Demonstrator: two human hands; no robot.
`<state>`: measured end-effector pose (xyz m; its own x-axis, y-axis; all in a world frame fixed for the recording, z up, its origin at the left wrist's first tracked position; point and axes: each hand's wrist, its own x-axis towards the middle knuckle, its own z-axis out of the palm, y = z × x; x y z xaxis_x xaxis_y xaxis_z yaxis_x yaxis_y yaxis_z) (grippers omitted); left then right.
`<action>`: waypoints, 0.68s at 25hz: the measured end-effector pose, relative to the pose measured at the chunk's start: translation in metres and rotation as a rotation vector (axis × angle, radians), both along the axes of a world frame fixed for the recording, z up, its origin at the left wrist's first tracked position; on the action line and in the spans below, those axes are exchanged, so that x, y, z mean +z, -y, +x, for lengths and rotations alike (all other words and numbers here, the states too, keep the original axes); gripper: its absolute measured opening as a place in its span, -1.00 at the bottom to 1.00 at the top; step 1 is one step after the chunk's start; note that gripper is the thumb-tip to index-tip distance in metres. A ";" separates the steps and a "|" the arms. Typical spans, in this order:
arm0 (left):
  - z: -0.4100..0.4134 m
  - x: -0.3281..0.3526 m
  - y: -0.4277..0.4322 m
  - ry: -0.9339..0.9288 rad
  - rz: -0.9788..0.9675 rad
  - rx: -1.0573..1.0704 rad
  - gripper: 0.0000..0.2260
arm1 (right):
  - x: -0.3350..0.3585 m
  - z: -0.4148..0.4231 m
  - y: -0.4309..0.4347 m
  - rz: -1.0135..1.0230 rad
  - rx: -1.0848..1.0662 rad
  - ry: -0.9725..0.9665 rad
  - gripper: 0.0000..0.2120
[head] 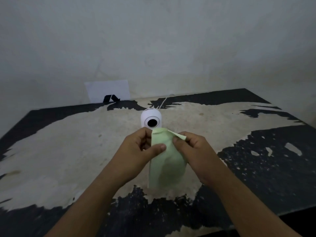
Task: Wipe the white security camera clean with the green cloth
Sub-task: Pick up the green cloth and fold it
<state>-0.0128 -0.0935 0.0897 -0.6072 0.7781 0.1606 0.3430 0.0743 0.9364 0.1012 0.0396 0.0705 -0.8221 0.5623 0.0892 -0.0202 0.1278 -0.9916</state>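
Note:
The white security camera [151,118] stands upright on the table, its round dark lens facing me. A pale green cloth [165,166] hangs in front of it, held up by both hands above the table. My left hand [136,147] pinches the cloth's upper left edge between thumb and fingers. My right hand [191,147] pinches the upper right corner, which folds over its fingers. The cloth and hands hide the camera's base. The cloth's top edge sits just below the lens; I cannot tell if it touches the camera.
The table [68,151] is worn, black with large beige patches. A white cable [163,101] runs from the camera back to the wall. A white sheet [109,90] with a black stand [111,98] leans against the wall at the back left.

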 end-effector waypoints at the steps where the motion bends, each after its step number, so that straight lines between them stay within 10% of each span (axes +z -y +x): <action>1: -0.002 -0.001 0.003 0.015 0.014 0.039 -0.93 | -0.001 -0.004 0.003 -0.085 0.041 -0.008 -0.84; 6: -0.009 0.001 0.008 0.002 0.036 0.128 -0.86 | -0.006 -0.015 0.013 -0.140 0.232 -0.019 -0.52; 11: -0.019 0.006 0.014 -0.039 -0.030 0.088 -0.79 | -0.001 -0.031 0.011 -0.285 0.073 -0.078 -0.92; 17: -0.020 -0.010 0.019 0.312 0.095 0.041 -0.72 | 0.007 -0.042 0.008 -0.268 0.077 -0.088 -0.91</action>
